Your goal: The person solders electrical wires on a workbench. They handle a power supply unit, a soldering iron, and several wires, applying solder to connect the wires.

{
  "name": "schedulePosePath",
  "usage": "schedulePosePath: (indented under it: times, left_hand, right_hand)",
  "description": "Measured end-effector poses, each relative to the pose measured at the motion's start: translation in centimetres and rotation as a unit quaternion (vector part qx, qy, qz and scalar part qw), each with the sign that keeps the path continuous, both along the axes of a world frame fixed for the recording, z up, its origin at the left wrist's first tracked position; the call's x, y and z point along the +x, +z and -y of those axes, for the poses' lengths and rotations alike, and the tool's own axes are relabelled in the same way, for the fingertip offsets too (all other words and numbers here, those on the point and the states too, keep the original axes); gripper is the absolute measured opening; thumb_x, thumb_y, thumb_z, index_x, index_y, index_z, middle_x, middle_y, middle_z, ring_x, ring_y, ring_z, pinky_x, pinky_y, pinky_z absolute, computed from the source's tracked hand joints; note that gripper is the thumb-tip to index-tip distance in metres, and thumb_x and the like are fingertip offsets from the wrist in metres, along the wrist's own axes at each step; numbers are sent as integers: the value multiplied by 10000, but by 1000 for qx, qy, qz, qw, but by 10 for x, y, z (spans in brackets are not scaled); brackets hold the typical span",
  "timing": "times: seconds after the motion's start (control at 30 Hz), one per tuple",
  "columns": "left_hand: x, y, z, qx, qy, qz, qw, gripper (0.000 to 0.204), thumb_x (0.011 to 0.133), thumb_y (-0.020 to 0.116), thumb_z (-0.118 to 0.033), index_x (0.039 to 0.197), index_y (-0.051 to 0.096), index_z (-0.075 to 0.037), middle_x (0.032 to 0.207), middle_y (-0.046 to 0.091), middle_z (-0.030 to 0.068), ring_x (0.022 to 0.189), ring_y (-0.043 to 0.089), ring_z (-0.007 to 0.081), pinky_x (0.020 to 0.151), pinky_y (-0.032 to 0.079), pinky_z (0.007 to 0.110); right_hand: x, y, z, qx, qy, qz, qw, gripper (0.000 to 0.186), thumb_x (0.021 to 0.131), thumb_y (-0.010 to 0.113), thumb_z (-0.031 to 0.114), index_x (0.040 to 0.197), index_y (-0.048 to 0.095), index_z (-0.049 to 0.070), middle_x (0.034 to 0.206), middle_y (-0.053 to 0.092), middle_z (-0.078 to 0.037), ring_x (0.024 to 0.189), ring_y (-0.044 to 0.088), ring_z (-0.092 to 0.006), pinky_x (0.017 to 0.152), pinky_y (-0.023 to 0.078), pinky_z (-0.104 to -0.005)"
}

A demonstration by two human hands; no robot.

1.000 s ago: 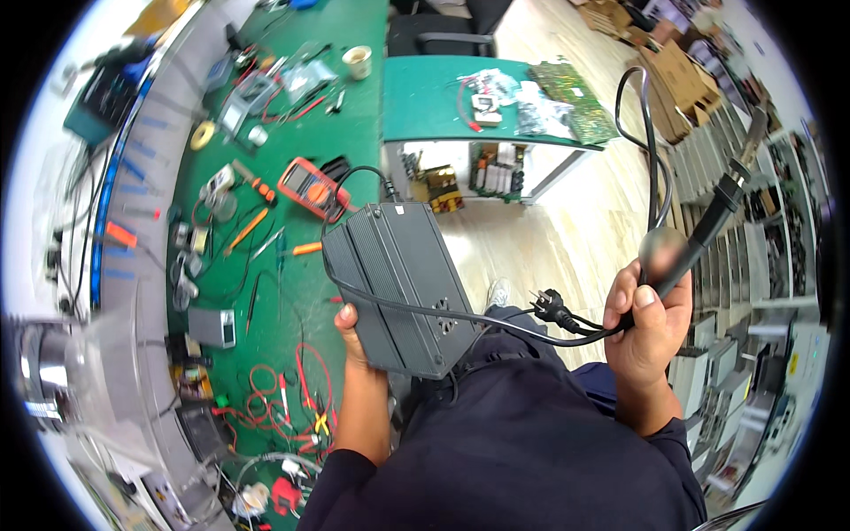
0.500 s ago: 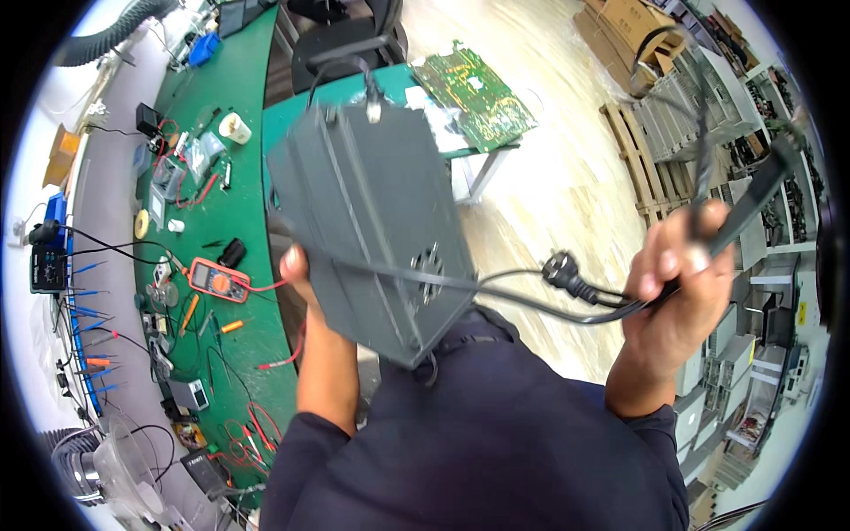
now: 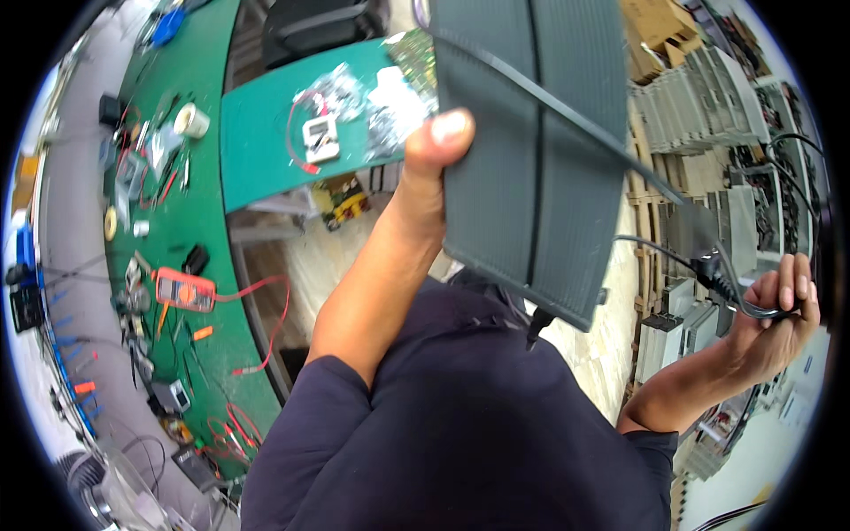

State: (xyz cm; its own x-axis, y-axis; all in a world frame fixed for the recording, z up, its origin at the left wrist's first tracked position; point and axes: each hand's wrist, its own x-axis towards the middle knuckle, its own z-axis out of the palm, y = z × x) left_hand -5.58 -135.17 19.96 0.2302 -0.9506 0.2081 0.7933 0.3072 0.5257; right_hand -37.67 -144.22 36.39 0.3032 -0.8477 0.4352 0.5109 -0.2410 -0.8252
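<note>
My left hand (image 3: 429,168) grips a dark grey ribbed metal box (image 3: 492,195) by its left edge. The thumb lies on the near face, and the other fingers are hidden behind it. A black power cord (image 3: 611,146) runs slantwise across the box toward the right. Out at the far right, my right hand (image 3: 770,323) is closed on a bundled loop of this cord. The black plug (image 3: 708,265) dangles just left of those fingers. The cord's far end is out of sight.
A long green workbench (image 3: 177,53) on the left holds a red multimeter (image 3: 185,290), probes and small tools. On the green side table (image 3: 257,133) lie a white meter (image 3: 320,139), plastic bags and a circuit board (image 3: 413,60). Stacked grey units (image 3: 699,106) stand at right.
The box has moved up and to the right with my left hand and is turned to a ribbed face. My right hand has gone outward and lower with the cord.
</note>
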Motion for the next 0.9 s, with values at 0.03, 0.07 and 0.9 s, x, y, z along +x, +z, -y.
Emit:
schedulePosePath:
  times: [0.03, 0.07, 0.9]
  left_hand:
    - [-10, 5, 23, -5, -17, -11, 1000, 685, 780, 594, -464, 1262, 479, 8, 1196, 574, 142, 1084, 582, 236, 933, 479, 359]
    - [-22, 7, 47, -3, -36, -17, 999, 716, 774, 604, -465, 1287, 448, 10, 1220, 559, 151, 1102, 573, 251, 948, 472, 376]
    - [-363, 97, 825, -8, -72, -131, 989, 805, 709, 779, -389, 1327, 444, 2, 1251, 564, 182, 1065, 613, 334, 897, 534, 496]
  right_hand:
    - [-4, 2, 15, -12, -32, 10, 999, 180, 913, 479, 43, 1078, 448, -23, 819, 432, -58, 623, 413, -89, 385, 316, -182]
    - [-10, 6, 29, -17, -62, 11, 998, 222, 918, 478, 49, 1126, 460, -26, 831, 439, -56, 640, 435, -91, 382, 331, -182]
    - [-315, 75, 808, 58, -202, -134, 968, 163, 932, 518, 98, 1082, 500, 35, 789, 592, -86, 629, 546, -102, 559, 476, -234]
